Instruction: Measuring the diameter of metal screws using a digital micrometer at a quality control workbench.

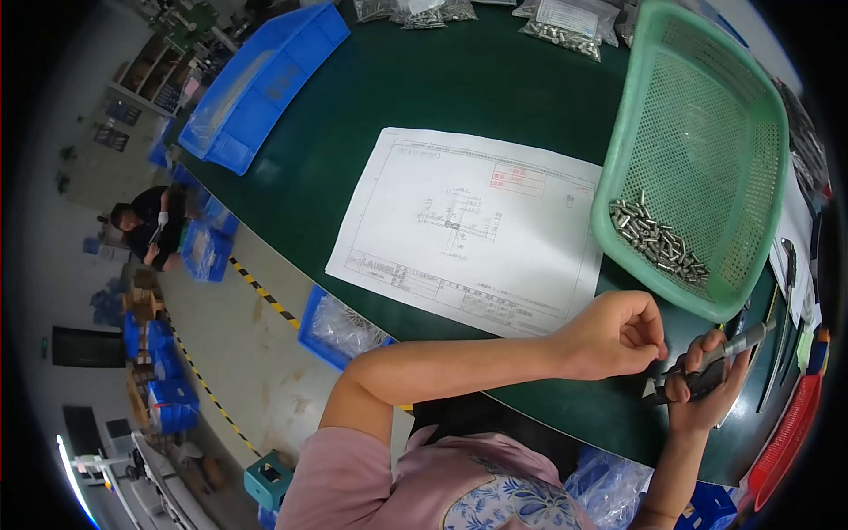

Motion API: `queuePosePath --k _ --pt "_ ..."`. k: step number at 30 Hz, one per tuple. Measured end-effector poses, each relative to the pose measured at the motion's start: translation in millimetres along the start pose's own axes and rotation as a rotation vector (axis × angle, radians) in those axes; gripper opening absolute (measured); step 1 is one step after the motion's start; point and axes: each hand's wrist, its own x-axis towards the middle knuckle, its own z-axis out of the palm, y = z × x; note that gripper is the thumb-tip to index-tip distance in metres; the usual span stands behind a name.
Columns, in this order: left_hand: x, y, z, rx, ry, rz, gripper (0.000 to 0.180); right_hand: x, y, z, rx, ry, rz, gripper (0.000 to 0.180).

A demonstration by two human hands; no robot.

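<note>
My right hand (pixel 711 384) is wrapped round a micrometer (pixel 740 343) with a grey barrel and a dark frame, held tilted over the right part of the green table. Just left of it, my left hand (pixel 618 336) is closed, thumb and fingertips pinched together beside the frame. Whatever those fingers hold, if anything, is too small or hidden to make out. Beyond both hands stands a green perforated basket (pixel 609 177), with many small metal cylindrical parts (pixel 658 240) heaped in its near end. A printed technical drawing (pixel 468 230) lies flat, left of the basket.
A blue bin (pixel 265 88) stands at the table's far left edge. Bags of metal parts (pixel 565 31) lie at the back. Long thin tools (pixel 786 274) and a red basket (pixel 784 442) sit at the right. Away on the left, a person (pixel 150 225) works among blue bins.
</note>
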Motion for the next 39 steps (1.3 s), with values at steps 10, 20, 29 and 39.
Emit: queuePosePath --k 10,20,29,39 --pt "-4 -1 5 0.201 -0.067 0.037 0.013 1 1 -3 0.026 -0.032 0.069 0.048" --pt "0 -4 5 0.303 -0.146 0.005 0.012 -1 -6 -6 0.115 -0.062 0.169 0.058" --pt "-8 6 2 0.289 -0.097 -0.136 0.010 8 -3 -8 0.216 -0.286 0.354 0.074" --pt "-6 2 -3 0.409 -0.137 -0.008 0.009 7 -2 -5 0.178 -0.261 0.368 0.072"
